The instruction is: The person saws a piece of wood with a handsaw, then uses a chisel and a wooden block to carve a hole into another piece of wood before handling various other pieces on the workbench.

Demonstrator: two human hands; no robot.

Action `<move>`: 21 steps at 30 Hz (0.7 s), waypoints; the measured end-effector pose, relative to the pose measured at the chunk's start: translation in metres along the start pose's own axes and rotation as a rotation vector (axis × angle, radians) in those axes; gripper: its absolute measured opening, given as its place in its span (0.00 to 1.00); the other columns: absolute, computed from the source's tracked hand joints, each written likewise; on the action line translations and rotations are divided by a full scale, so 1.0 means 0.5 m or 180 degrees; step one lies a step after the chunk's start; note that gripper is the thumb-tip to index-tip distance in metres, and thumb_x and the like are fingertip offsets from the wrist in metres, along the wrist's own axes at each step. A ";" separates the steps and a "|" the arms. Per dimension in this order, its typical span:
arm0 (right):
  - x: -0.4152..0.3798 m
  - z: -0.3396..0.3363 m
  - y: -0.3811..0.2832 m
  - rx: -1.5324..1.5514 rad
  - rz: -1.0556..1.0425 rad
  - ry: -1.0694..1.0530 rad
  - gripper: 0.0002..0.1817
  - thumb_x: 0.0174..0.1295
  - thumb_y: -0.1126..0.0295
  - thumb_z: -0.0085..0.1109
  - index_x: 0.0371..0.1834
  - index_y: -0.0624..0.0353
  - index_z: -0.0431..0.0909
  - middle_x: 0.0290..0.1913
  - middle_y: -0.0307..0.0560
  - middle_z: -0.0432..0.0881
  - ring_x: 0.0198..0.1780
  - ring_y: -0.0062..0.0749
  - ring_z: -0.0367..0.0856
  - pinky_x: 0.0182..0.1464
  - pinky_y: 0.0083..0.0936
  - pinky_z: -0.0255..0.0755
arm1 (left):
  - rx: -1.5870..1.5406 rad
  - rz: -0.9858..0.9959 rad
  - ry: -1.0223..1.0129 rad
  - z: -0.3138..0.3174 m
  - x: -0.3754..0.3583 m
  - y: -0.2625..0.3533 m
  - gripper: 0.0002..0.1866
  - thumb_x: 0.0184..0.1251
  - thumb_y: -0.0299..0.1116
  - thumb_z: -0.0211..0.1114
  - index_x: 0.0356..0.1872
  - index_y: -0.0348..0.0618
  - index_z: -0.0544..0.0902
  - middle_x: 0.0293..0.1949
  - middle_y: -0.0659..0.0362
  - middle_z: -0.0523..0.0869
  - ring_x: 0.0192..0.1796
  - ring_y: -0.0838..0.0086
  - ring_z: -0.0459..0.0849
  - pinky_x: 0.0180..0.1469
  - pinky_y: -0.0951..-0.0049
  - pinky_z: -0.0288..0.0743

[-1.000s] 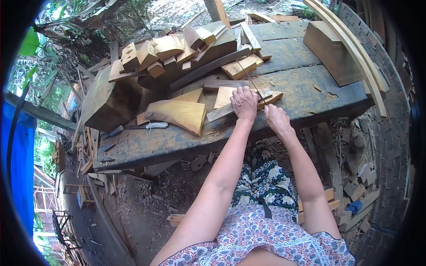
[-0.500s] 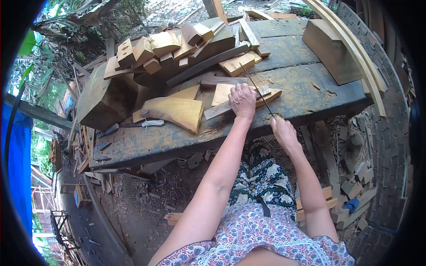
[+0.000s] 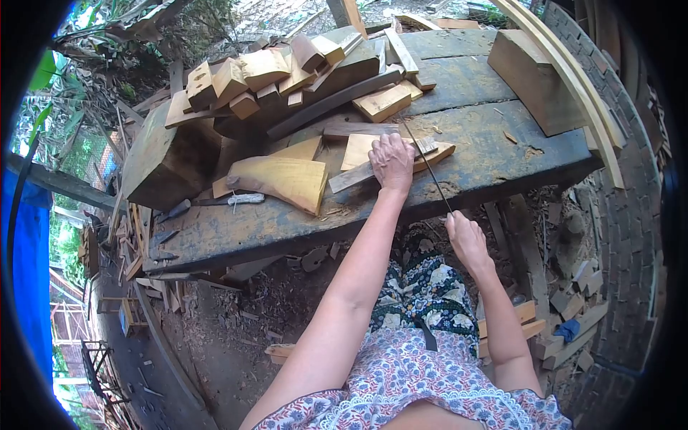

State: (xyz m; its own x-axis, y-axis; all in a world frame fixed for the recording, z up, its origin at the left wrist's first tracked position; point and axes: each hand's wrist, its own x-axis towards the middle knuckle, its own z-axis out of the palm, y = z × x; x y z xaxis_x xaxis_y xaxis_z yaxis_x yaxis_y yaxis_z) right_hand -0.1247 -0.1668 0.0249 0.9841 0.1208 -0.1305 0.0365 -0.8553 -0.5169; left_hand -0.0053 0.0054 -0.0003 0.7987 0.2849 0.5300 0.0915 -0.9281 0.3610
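Pressing wood strip under left hand; right hand grip clenched on saw; offcut pile behind.

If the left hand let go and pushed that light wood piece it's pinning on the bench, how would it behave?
The light wood piece looks flat and stiff, so it would probably slide, not roll or tip. It seems small and thin, so likely light, which may be why the left hand presses it while the right hand works the thin blade. The rough workbench may add friction.

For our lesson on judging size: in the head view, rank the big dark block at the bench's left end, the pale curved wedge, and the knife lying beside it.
1. Dark block
2. Pale curved wedge
3. Knife
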 end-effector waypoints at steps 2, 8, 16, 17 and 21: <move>0.008 -0.005 0.001 -0.0077 -0.0056 0.0059 0.17 0.70 0.59 0.42 0.35 0.61 0.74 0.32 0.67 0.80 0.39 0.63 0.79 0.42 0.54 0.73 | -0.0022 0.0016 -0.0046 -0.004 0.002 0.006 0.09 0.62 0.38 0.55 0.31 0.43 0.76 0.35 0.54 0.78 0.42 0.59 0.76 0.46 0.57 0.70; 0.126 0.015 -0.048 -0.0085 -0.0264 0.0237 0.18 0.70 0.58 0.42 0.36 0.61 0.75 0.33 0.67 0.81 0.40 0.63 0.80 0.43 0.53 0.74 | 0.0028 0.0018 0.0017 0.001 0.002 0.000 0.10 0.62 0.38 0.54 0.31 0.43 0.76 0.35 0.53 0.78 0.43 0.58 0.76 0.46 0.56 0.70; 0.069 0.008 -0.026 -0.0044 -0.0219 0.0188 0.18 0.70 0.58 0.42 0.36 0.61 0.75 0.33 0.67 0.81 0.40 0.63 0.80 0.42 0.53 0.74 | 0.0084 0.0030 0.0041 0.002 0.002 0.002 0.09 0.61 0.38 0.55 0.30 0.43 0.75 0.34 0.53 0.78 0.41 0.59 0.77 0.45 0.57 0.70; 0.052 0.006 -0.019 -0.0062 -0.0169 0.0148 0.18 0.70 0.58 0.42 0.36 0.61 0.75 0.32 0.67 0.81 0.40 0.63 0.80 0.42 0.53 0.74 | 0.0073 0.0016 0.0039 0.005 0.002 0.002 0.09 0.61 0.38 0.55 0.30 0.43 0.75 0.34 0.53 0.78 0.41 0.59 0.77 0.45 0.57 0.70; 0.027 -0.003 -0.012 -0.0093 0.0009 0.0011 0.17 0.70 0.59 0.43 0.36 0.62 0.75 0.32 0.67 0.81 0.39 0.63 0.80 0.42 0.53 0.74 | 0.0045 0.0029 0.0037 0.003 -0.001 0.000 0.09 0.61 0.37 0.56 0.30 0.43 0.76 0.34 0.54 0.78 0.41 0.59 0.77 0.45 0.57 0.71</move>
State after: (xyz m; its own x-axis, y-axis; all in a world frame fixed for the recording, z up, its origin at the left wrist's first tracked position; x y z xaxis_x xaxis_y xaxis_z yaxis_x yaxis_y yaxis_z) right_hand -0.1116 -0.1609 0.0274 0.9848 0.1165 -0.1290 0.0386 -0.8700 -0.4916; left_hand -0.0046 0.0047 -0.0019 0.7927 0.2790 0.5421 0.0927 -0.9339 0.3452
